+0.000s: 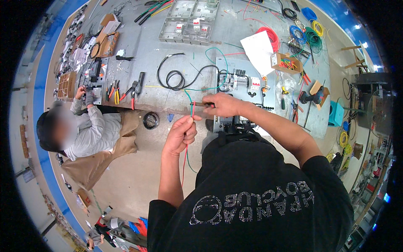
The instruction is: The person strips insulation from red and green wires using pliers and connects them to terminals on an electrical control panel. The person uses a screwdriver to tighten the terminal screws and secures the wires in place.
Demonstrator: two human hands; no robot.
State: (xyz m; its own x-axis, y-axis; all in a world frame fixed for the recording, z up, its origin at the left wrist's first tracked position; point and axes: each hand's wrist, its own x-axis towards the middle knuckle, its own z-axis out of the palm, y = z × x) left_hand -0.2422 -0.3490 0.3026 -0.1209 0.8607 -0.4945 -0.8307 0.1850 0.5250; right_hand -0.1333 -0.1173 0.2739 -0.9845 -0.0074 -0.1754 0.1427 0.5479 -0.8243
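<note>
Red and green plastic-coated wires [192,111], pinched in left hand [184,130] beside dark tool [207,104] clasped in right hand [223,105]; may slip if loosely held.

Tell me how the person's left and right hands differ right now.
The left hand pinches a red wire and a green wire; the right hand grips a dark tool. The left hand sits lower in the picture, in front of the table, while the right hand is higher, by the table's edge. Both are bare and holding something.
</note>
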